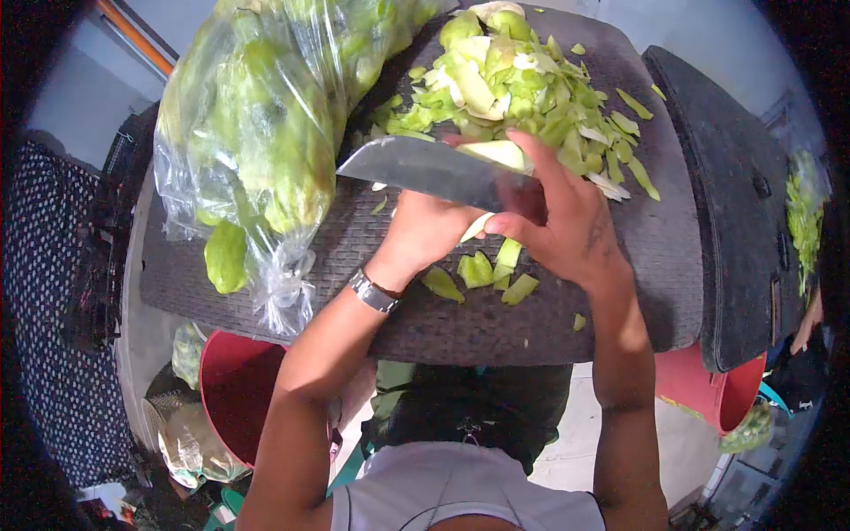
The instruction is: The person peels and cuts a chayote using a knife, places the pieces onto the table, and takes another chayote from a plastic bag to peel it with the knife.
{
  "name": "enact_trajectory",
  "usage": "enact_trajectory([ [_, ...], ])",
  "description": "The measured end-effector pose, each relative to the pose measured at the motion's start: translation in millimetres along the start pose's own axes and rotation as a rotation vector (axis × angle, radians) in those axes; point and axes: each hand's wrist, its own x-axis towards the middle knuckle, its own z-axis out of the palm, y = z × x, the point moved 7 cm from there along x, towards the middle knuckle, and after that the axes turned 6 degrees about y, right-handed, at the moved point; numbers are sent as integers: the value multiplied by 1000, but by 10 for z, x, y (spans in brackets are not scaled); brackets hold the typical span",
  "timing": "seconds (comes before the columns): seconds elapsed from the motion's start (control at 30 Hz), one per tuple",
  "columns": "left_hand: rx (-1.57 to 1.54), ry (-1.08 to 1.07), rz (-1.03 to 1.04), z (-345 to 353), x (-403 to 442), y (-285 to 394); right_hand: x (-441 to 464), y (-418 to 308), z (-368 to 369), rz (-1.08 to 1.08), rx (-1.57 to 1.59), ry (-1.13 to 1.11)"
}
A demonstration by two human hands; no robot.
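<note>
My right hand (575,212) is closed around the grip end of a broad knife (434,171), its wide blade pointing left across my hands. Behind the blade, my left hand (423,228), with a metal-band watch on the wrist, is closed on a pale, peeled chayote (498,154). The blade hides most of those fingers and part of the chayote. A strip of peel (476,227) lies by my right thumb. Below my hands, several cut green pieces (475,270) are scattered on the dark woven-textured tabletop (425,323).
A big heap of peelings (522,88) covers the far side. Clear plastic bags full of chayotes (257,124) stand at left, with one chayote (226,257) at the bag's lower edge. Red buckets (239,380) sit below the table. A dark chair back (722,212) adjoins the right edge.
</note>
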Motion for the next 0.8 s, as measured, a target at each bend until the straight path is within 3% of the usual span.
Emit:
enact_trajectory([
  [0.43,90,-24,65,40,-96,65,-19,45,43,51,99,-85],
  [0.73,31,-155,-8,-1,-83,36,0,-15,-80,-144,-29,27],
  [0.8,-67,-252,-295,110,-168,-39,57,96,-110,-175,-67,58],
])
